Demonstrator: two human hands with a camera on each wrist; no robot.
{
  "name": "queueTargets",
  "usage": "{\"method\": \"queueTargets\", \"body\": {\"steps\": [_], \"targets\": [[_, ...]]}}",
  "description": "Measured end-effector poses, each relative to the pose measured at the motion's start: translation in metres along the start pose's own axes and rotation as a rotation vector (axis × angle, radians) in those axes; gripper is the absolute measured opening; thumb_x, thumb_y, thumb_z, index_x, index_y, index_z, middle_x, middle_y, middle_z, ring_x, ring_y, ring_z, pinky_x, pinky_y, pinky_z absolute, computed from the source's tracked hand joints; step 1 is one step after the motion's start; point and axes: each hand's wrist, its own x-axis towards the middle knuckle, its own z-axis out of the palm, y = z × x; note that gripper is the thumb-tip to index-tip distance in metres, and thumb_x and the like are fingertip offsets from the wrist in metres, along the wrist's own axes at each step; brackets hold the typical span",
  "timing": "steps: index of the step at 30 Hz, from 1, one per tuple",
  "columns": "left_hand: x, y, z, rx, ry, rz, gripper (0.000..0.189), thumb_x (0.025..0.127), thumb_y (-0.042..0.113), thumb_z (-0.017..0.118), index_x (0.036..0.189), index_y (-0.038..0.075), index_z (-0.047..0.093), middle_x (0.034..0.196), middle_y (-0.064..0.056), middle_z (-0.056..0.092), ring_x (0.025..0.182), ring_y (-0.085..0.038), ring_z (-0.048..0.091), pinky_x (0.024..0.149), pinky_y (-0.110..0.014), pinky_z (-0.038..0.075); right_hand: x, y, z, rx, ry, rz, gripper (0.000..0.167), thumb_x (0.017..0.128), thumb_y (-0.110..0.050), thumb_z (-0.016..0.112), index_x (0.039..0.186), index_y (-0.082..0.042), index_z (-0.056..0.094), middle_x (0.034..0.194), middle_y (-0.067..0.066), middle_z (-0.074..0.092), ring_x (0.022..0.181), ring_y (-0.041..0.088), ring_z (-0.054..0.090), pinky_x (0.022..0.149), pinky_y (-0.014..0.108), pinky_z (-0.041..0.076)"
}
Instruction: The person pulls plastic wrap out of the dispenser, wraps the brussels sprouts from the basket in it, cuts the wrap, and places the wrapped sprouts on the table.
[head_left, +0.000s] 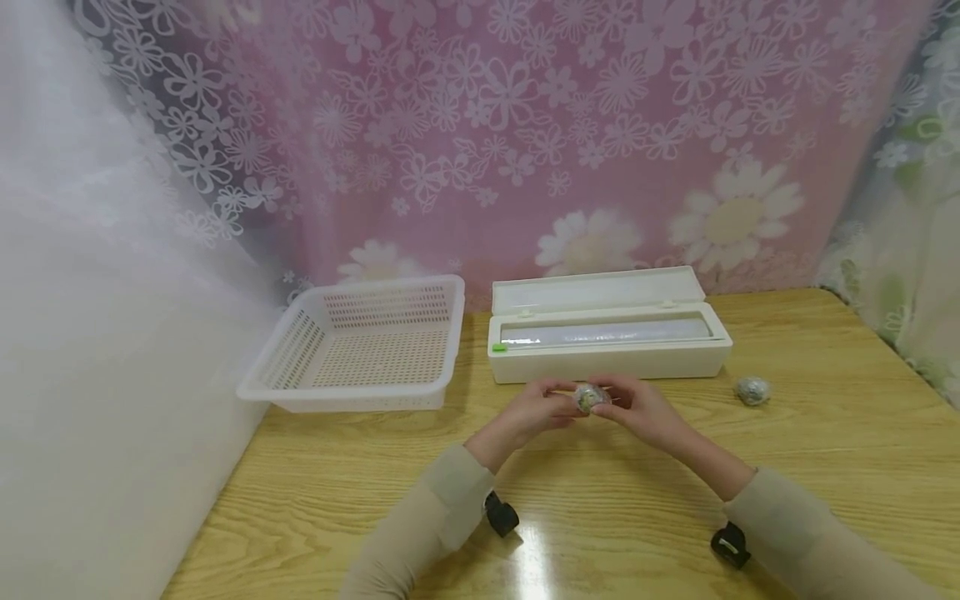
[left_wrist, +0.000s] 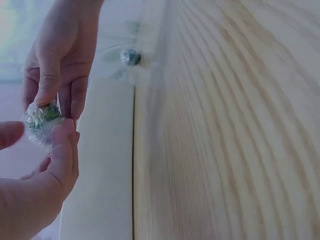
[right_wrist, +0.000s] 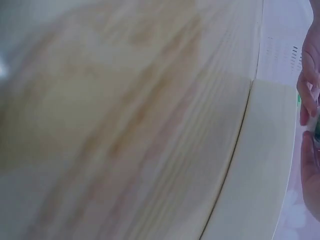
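Both hands hold a small round lump wrapped in crinkled clear film [head_left: 588, 398], raised in front of the white dispenser box. Green and whitish patches show through its film in the left wrist view. My left hand [head_left: 534, 415] pinches it from the left with bent fingers. From the other side my right hand [head_left: 639, 410] grips it between thumb and fingers. Only the edge of the lump shows in the right wrist view. A similar wrapped lump [head_left: 752, 391] lies on the table, right of the box.
The long white box [head_left: 607, 364] stands with its lid [head_left: 600, 289] raised, a roll of clear film [head_left: 603, 332] inside and a green slider [head_left: 499, 347] on its front edge. A white perforated basket [head_left: 348, 390] is at the left. A floral curtain [head_left: 480, 167] hangs behind the wooden table [head_left: 615, 517].
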Motion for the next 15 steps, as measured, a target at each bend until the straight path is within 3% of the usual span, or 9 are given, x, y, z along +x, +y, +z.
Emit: {"method": "queueTargets", "body": {"steps": [4,9,12,15], "targets": [[0.003,0.0,0.004,-0.085,0.059,-0.001,0.032,0.09,0.012,0.052,0.114,-0.01,0.051,0.101,-0.014,0.059,0.087,-0.018,0.059,0.082,-0.036,0.045,0.002,0.001,0.001,-0.124,0.063,-0.091,0.038,0.078,-0.006,0.066,0.112,0.004,0.054,0.103,0.015,0.056,0.088,0.027,0.056,0.067,0.028,0.05],[0.004,0.001,0.008,-0.073,0.121,0.023,0.03,0.089,0.011,0.053,0.112,-0.009,0.054,0.099,-0.012,0.06,0.08,-0.012,0.056,0.074,-0.031,0.047,0.001,-0.002,-0.002,-0.168,0.058,-0.199,0.04,0.074,-0.002,0.069,0.112,0.005,0.055,0.109,0.019,0.054,0.091,0.03,0.055,0.066,0.034,0.051],[0.005,0.0,0.01,-0.045,0.113,0.04,0.031,0.09,0.011,0.05,0.114,-0.009,0.053,0.102,-0.013,0.059,0.082,-0.013,0.056,0.076,-0.035,0.047,0.002,-0.002,-0.004,-0.172,0.041,-0.231,0.043,0.075,0.0,0.067,0.114,0.009,0.052,0.112,0.023,0.053,0.094,0.034,0.055,0.067,0.039,0.05],[0.005,0.001,0.012,-0.034,0.063,0.035,0.032,0.093,0.013,0.046,0.116,-0.008,0.052,0.106,-0.015,0.058,0.089,-0.017,0.057,0.08,-0.039,0.046,0.003,-0.002,-0.003,-0.221,0.032,-0.264,0.044,0.074,-0.001,0.068,0.114,0.01,0.052,0.109,0.022,0.056,0.093,0.033,0.056,0.069,0.039,0.05]]}}
